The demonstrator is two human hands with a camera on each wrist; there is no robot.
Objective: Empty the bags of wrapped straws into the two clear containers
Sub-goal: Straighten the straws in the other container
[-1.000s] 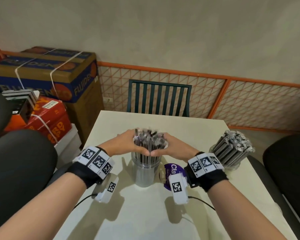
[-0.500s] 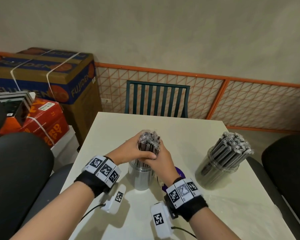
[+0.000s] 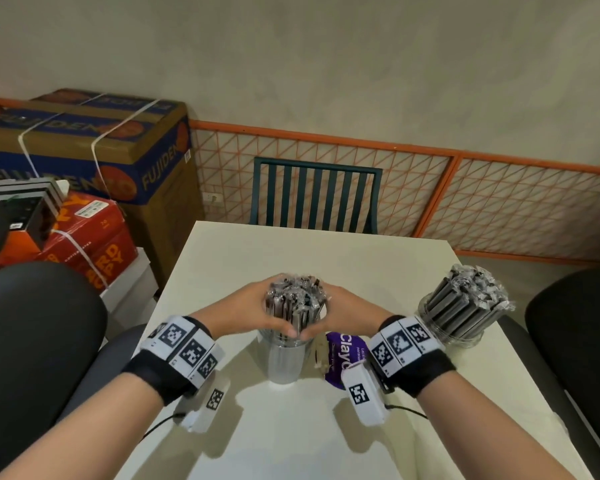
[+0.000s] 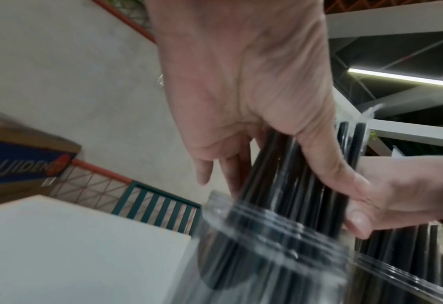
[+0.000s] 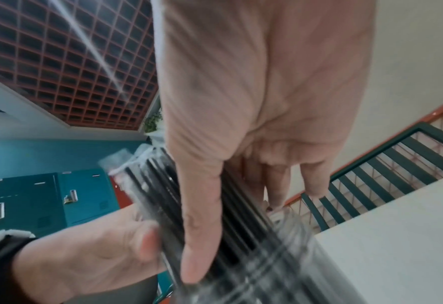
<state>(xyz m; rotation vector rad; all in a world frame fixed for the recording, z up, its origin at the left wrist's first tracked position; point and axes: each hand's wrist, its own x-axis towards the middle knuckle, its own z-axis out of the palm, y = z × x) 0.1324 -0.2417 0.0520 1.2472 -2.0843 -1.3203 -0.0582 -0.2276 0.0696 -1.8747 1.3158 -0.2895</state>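
A clear container (image 3: pixel 284 358) stands mid-table with a bundle of black wrapped straws (image 3: pixel 295 299) sticking out of its top. My left hand (image 3: pixel 250 311) curls round the bundle from the left and my right hand (image 3: pixel 347 315) from the right, thumbs meeting at the front just above the rim. In the left wrist view my left hand (image 4: pixel 241 92) wraps the straws (image 4: pixel 288 185) over the container's rim (image 4: pixel 254 224). In the right wrist view my right hand (image 5: pixel 254 113) clasps the straws (image 5: pixel 160 191). A second clear container (image 3: pixel 461 327), at the right, is packed with leaning straws.
A purple bag (image 3: pixel 343 355) lies flat between the two containers, under my right wrist. The white table (image 3: pixel 326 251) has a green slatted chair (image 3: pixel 316 199) at its far edge and black chairs (image 3: pixel 32 341) on both sides. Cardboard boxes (image 3: pixel 84 150) are stacked at the left.
Half a second ago my right hand had swung across the front of the bundle. It is now back on the right side, both hands cupping the straws with thumbs touching.
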